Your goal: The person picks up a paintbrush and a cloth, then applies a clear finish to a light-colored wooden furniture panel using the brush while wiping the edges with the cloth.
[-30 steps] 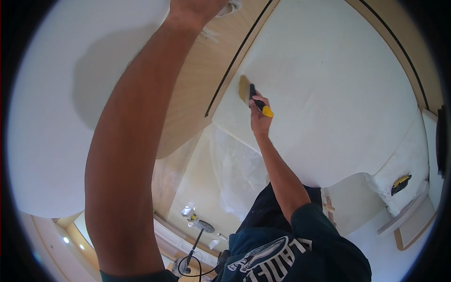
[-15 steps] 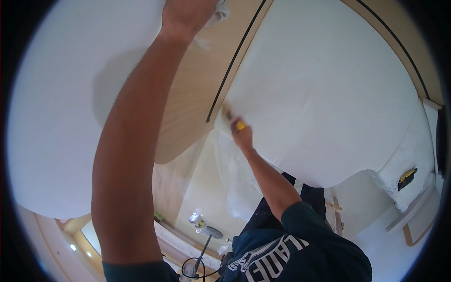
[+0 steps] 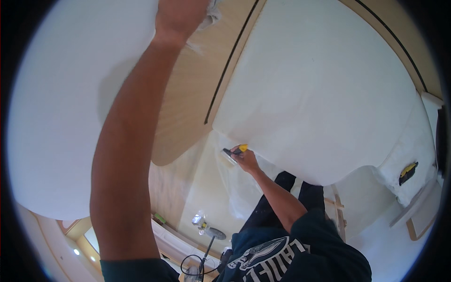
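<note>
The left hand (image 3: 181,19) reaches up at the top of the view and presses against the pale wooden panel (image 3: 206,84); a crumpled white rag (image 3: 212,14) shows just beside it, but whether the fingers close on it cannot be told. The right hand (image 3: 245,160) is closed around a scraper with a black and yellow handle (image 3: 236,151), whose pale blade lies against the lower edge of the large white panel (image 3: 319,94), near the corner where that panel meets the wooden one. A thin dark seam (image 3: 230,61) runs between the two surfaces. White plastic sheeting (image 3: 244,188) hangs just below the scraper. Further down, a floor lamp with a round head (image 3: 216,233) stands near a small crumpled clear wrapper (image 3: 198,220). At the right edge a yellow and black tool (image 3: 408,172) rests on white covering. No container shows its contents clearly.
</note>
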Demonstrator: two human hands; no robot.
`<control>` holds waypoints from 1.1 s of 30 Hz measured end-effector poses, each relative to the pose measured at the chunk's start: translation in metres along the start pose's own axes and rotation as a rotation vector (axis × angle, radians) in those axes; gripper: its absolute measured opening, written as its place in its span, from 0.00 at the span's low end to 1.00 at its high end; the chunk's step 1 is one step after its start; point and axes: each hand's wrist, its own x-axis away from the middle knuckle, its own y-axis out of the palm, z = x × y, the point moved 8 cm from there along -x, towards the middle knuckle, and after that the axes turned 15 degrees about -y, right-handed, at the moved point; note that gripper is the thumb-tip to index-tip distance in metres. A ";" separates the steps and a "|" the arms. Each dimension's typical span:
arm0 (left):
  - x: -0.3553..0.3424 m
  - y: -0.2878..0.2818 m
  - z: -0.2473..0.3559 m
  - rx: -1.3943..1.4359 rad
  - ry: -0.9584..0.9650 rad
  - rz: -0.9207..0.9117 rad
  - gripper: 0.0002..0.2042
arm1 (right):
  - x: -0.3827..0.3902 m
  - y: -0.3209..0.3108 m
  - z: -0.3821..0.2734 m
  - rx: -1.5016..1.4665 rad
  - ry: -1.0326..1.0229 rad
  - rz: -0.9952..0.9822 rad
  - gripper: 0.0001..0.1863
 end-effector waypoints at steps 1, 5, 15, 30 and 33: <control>0.005 0.001 -0.003 0.013 0.008 -0.001 0.12 | 0.013 -0.013 -0.010 -0.102 -0.027 0.098 0.07; 0.003 -0.005 0.000 0.024 0.010 -0.031 0.16 | 0.064 -0.167 0.012 -0.411 -0.230 0.589 0.12; 0.012 -0.017 0.008 0.063 -0.005 0.011 0.23 | 0.159 -0.260 0.105 0.096 0.036 0.811 0.14; 0.017 0.012 -0.016 -0.015 0.047 0.054 0.22 | 0.194 -0.254 0.058 -0.534 -0.059 1.247 0.09; 0.004 0.016 0.001 0.014 0.012 -0.044 0.25 | 0.170 -0.152 0.091 0.066 0.160 0.406 0.09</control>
